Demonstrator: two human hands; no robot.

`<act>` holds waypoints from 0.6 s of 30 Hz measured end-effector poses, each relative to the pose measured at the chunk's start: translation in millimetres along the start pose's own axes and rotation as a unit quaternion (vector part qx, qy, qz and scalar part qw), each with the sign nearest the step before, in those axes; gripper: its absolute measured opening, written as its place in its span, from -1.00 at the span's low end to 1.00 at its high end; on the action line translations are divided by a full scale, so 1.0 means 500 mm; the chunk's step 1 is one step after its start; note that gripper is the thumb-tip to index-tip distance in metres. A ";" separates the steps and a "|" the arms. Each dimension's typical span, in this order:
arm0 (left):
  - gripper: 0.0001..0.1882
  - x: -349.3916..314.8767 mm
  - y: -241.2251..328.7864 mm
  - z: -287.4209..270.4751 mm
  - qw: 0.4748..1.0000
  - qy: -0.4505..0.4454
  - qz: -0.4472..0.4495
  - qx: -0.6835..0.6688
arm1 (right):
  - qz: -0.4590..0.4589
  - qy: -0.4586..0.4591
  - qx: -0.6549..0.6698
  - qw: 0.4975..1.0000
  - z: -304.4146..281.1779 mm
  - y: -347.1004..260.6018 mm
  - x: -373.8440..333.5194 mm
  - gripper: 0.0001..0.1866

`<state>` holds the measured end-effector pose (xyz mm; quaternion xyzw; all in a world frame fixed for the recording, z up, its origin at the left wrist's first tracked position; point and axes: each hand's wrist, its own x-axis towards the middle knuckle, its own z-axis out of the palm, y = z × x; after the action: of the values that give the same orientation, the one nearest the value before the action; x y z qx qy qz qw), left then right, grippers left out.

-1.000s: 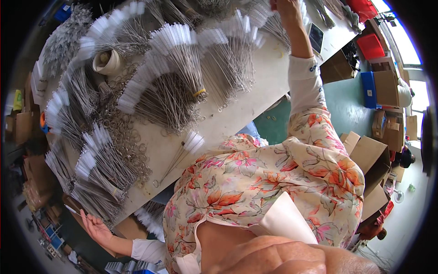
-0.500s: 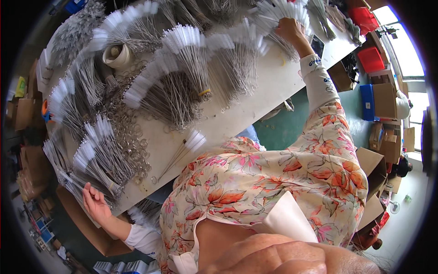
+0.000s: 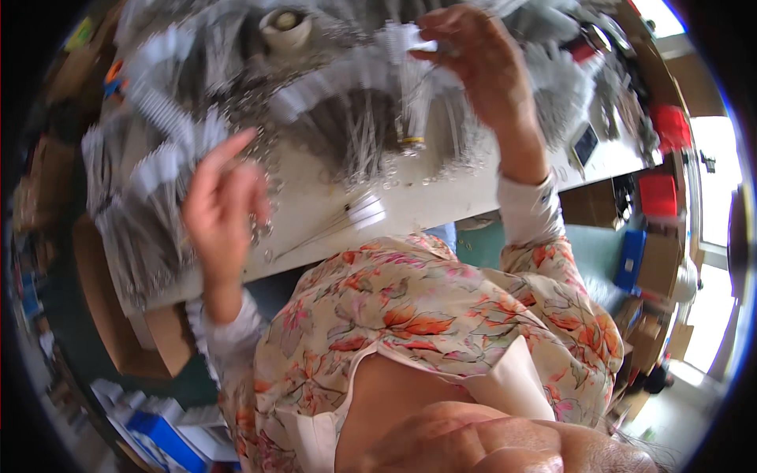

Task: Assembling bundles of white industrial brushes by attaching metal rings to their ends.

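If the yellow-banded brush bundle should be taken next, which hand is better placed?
Probably the right hand: it appears close to the bristle end of the yellow-banded brush bundle, while the left hand, blurred, is farther left.

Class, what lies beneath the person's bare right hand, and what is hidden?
Around the bare right hand, silver wire brushes with white bristles show, including a bundle bound by a yellow band. Whatever lies directly beneath the hand is covered.

Left hand (image 3: 222, 206) blurred in outline
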<state>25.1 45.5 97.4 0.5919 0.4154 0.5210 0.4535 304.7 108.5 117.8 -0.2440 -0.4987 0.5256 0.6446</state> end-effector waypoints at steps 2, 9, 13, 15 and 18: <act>-0.73 0.031 -0.016 0.071 0.999 -0.035 0.022 -0.007 | 0.039 -0.100 0.069 0.992 0.070 0.075 -0.030 -0.75; -0.73 0.055 -0.066 0.064 0.924 0.141 0.340 0.106 | -0.052 -0.061 -0.283 0.956 0.130 0.084 -0.072 -0.65; -0.68 0.009 -0.108 0.092 0.937 0.010 0.314 0.151 | 0.257 -0.035 0.129 0.957 0.131 0.152 -0.102 -0.70; -0.60 0.012 -0.111 0.106 0.889 0.014 0.403 0.219 | 0.247 0.022 0.217 0.944 0.145 0.159 -0.099 -0.74; -0.53 0.007 -0.101 0.071 0.873 -0.043 0.394 0.284 | 0.260 -0.003 0.352 0.899 0.108 0.158 -0.082 -0.77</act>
<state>59.9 57.5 47.4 0.8315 0.2582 0.4902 0.0405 223.8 85.1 56.5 -0.1211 -0.2020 0.8163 0.5275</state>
